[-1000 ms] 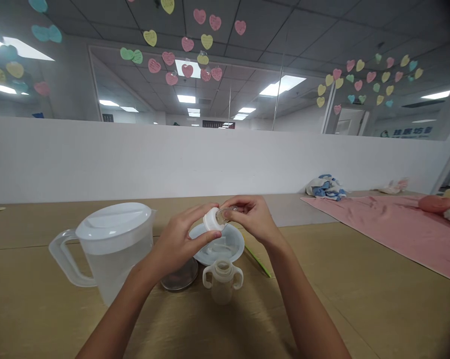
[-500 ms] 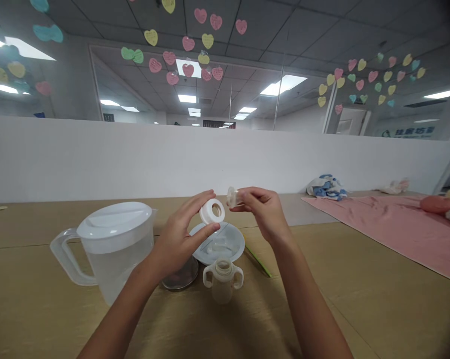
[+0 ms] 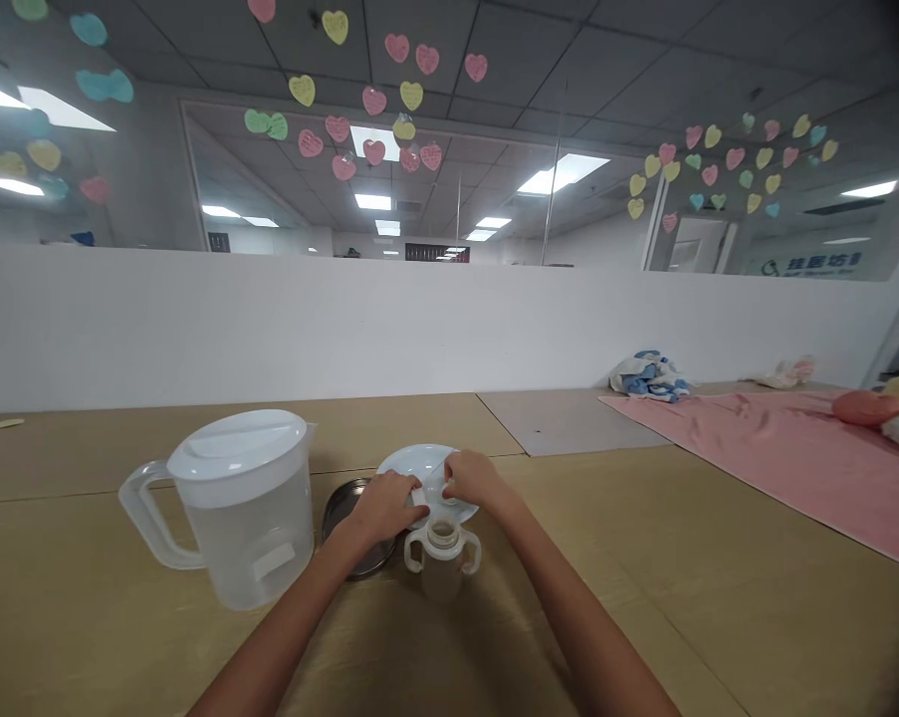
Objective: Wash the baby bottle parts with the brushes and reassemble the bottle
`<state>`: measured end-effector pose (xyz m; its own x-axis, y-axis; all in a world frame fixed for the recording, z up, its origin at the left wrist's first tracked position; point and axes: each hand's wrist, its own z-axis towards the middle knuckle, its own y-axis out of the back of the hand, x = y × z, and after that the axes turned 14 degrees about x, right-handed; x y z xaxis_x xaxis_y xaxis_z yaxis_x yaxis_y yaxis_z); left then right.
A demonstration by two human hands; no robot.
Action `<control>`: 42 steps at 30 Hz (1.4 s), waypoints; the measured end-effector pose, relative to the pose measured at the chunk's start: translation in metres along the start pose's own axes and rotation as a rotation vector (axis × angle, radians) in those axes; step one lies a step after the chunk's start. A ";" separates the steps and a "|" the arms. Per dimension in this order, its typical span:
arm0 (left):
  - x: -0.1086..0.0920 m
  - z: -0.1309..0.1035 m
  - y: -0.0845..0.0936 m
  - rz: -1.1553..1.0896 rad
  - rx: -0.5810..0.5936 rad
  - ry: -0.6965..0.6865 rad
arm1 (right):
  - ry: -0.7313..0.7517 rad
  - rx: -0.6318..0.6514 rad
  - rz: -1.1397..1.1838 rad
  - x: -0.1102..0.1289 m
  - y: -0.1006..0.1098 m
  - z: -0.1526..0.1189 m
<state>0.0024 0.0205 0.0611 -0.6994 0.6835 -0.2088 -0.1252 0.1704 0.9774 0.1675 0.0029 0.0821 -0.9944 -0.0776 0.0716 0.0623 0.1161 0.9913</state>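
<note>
My left hand (image 3: pixel 387 506) is closed round a white bottle collar ring (image 3: pixel 419 495), seen edge-on above the plate's left part. Fingers pinched, my right hand (image 3: pixel 476 480) hangs over the right side of the white plate (image 3: pixel 413 456); what it grips is mostly hidden, though a clear bottle nipple was in it just before. In front of both hands stands a baby bottle (image 3: pixel 442 563) with two side handles, upright and without a lid. Beneath my left wrist, a round metal dish (image 3: pixel 337 508) is partly covered.
A lidded clear pitcher (image 3: pixel 244 518) with liquid stands at the left. Farther right lie a pink cloth (image 3: pixel 763 448) and a bundled blue and white cloth (image 3: pixel 649 376). A white partition wall (image 3: pixel 419 329) rises behind the table.
Both hands have come down from above the plate to its level, the left still with the ring. The green stick right of the plate is no longer visible.
</note>
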 end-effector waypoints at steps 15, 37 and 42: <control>0.044 -0.164 0.039 -0.181 -0.909 0.122 | 0.040 -0.319 0.371 -0.048 -0.075 -0.110; 0.117 -0.117 0.096 -0.404 -0.839 0.434 | 0.032 -0.350 0.369 -0.042 -0.124 -0.136; 0.101 -0.086 0.106 -0.250 -0.699 0.459 | 0.025 -0.351 0.364 -0.039 -0.118 -0.137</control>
<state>-0.1426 0.0467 0.1466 -0.7893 0.3056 -0.5325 -0.6106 -0.3003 0.7328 0.2106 -0.1434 -0.0230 -0.9007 -0.1179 0.4181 0.4339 -0.1994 0.8786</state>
